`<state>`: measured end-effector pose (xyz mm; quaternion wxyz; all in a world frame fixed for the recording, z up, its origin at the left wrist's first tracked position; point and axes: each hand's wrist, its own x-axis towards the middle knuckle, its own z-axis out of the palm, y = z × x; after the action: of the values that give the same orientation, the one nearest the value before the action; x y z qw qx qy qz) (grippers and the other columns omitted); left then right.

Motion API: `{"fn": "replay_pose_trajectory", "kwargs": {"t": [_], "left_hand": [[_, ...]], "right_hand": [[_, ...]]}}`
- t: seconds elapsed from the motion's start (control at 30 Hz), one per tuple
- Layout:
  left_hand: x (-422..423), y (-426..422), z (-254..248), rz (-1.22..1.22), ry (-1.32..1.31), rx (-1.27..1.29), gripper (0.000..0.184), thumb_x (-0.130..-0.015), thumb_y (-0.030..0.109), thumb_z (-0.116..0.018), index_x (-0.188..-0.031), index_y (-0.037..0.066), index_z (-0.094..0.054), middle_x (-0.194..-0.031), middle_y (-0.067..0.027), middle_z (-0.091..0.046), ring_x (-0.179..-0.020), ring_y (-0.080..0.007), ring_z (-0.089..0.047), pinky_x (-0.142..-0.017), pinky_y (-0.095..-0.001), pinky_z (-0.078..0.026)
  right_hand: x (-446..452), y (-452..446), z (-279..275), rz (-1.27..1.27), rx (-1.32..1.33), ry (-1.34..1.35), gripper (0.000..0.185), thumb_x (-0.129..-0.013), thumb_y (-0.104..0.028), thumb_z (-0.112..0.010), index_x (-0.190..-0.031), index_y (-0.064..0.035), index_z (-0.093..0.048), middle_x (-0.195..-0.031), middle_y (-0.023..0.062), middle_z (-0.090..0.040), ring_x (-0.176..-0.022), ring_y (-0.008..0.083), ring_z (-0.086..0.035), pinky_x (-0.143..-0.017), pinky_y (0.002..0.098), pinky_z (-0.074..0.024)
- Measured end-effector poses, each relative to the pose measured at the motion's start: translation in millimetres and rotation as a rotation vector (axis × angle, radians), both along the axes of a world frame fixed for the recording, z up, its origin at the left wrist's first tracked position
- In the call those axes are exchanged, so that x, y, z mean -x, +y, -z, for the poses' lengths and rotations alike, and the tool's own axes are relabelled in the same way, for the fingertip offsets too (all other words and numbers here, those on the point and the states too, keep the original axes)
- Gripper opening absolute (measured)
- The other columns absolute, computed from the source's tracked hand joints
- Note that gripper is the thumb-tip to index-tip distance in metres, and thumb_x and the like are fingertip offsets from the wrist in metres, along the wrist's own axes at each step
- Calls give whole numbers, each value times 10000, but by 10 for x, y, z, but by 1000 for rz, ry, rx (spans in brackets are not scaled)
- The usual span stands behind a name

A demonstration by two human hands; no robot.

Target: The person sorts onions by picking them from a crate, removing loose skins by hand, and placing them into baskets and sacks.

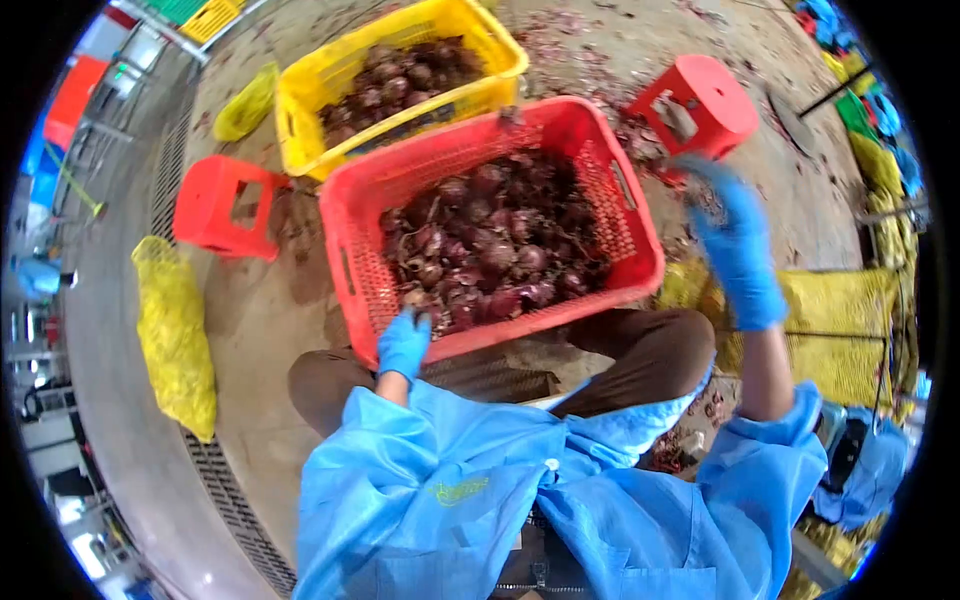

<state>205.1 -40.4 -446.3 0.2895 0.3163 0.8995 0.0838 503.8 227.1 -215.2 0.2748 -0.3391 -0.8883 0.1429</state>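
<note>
A red crate full of dark red onions stands before my knees. My left hand, in a blue glove, is at the crate's near left corner, its fingers closed on a small onion. Out to the right of the crate, my right hand, also gloved in blue, is raised and blurred by motion; its fingers are smeared, and whether it holds anything is unclear. Behind the red crate is a yellow crate with more onions.
Red stools stand at the left and the upper right. A filled yellow net sack lies at far left, a smaller one beside the yellow crate. More yellow sacks lie at right. Onion skins litter the floor.
</note>
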Motion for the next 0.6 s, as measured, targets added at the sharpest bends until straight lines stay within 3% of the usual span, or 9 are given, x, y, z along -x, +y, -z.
{"fn": "replay_pose_trajectory", "kwargs": {"t": [0.07,0.1,0.2,0.27,0.33,0.4,0.43,0.6], "left_hand": [[-67,-106,172,38,-5,-50,417,-875,436,-405,-1091,115,-559,-948,-198,-619,-842,-389,-591,-727,-463,-458],[-159,-72,-19,-5,1,-17,413,-873,441,-408,-1066,118,-579,-917,-201,-620,-836,-382,-594,-718,-456,-462],[-251,-114,30,-57,232,-175,337,-864,411,-452,-980,148,-629,-815,-161,-632,-720,-364,-606,-635,-466,-471],[-252,-16,-104,-2,296,-155,272,-848,365,-484,-935,158,-637,-751,-146,-624,-659,-342,-608,-566,-454,-475],[-229,16,-141,8,256,-127,279,-852,368,-479,-919,149,-638,-739,-140,-623,-636,-332,-605,-547,-448,-471],[-210,12,-107,40,274,-117,284,-858,365,-472,-897,139,-640,-748,-135,-627,-614,-328,-598,-532,-443,-465],[-207,16,-122,39,257,-121,297,-867,364,-460,-914,136,-644,-743,-125,-628,-599,-322,-591,-529,-434,-464],[-169,45,-103,-29,192,-65,258,-849,342,-508,-952,161,-660,-783,-109,-638,-670,-315,-606,-583,-422,-477]], "right_hand": [[463,-33,769,-152,264,-168,349,-728,-134,-600,-1076,-115,-588,-1014,147,-603,-930,319,-585,-815,385,-472],[590,17,1432,-210,236,-348,324,-747,-204,-575,-1057,-109,-588,-985,163,-607,-901,333,-592,-757,413,-485],[1030,-257,2243,-317,443,-817,322,-755,-216,-571,-1064,-123,-580,-922,179,-613,-891,334,-594,-727,446,-490],[1141,-387,2734,-382,446,-741,355,-751,-203,-574,-1098,-129,-553,-922,180,-608,-881,330,-598,-714,455,-495],[1360,-476,2976,-227,412,-633,439,-725,-158,-610,-1155,-159,-519,-1048,169,-561,-910,342,-583,-717,438,-500],[1592,-448,3133,-128,446,-585,610,-692,-163,-658,-1261,-219,-444,-1173,169,-504,-976,338,-559,-807,448,-466],[1689,-465,3168,-142,455,-587,610,-692,-163,-658,-1261,-219,-444,-1173,169,-504,-976,338,-559,-807,448,-466],[2024,-513,3621,13,330,-922,734,-639,-300,-737,-1287,-292,-392,-1235,169,-458,-1004,314,-548,-870,508,-385]]}}
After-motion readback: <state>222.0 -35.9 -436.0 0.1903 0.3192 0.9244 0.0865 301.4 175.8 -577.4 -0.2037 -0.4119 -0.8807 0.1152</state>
